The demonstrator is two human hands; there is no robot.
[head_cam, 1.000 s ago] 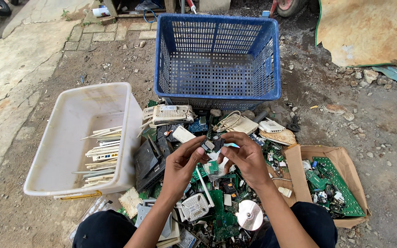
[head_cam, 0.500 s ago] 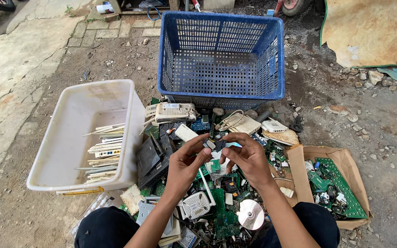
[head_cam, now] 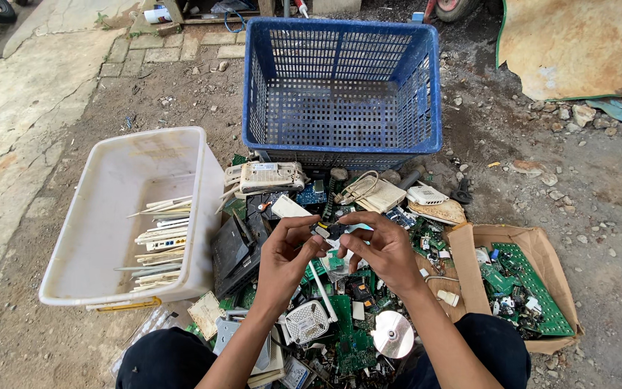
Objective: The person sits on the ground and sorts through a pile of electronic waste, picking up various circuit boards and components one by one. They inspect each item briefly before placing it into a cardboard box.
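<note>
Small dark electronic part (head_cam: 330,230) pinched between fingers of left hand (head_cam: 288,256) and right hand (head_cam: 381,248), held above heap of scrap circuit boards (head_cam: 340,338). Probably light, stiff, brittle, sharp-edged; best gripped by outer edges. White tub (head_cam: 181,155) left, blue crate (head_cam: 340,148) ahead.

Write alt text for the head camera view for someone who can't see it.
Both hands, left hand and right hand, pinch a small dark electronic part above a pile of circuit boards on dirt ground. A white tub holding flat white pieces sits left, a blue crate ahead, and a cardboard box right.
</note>
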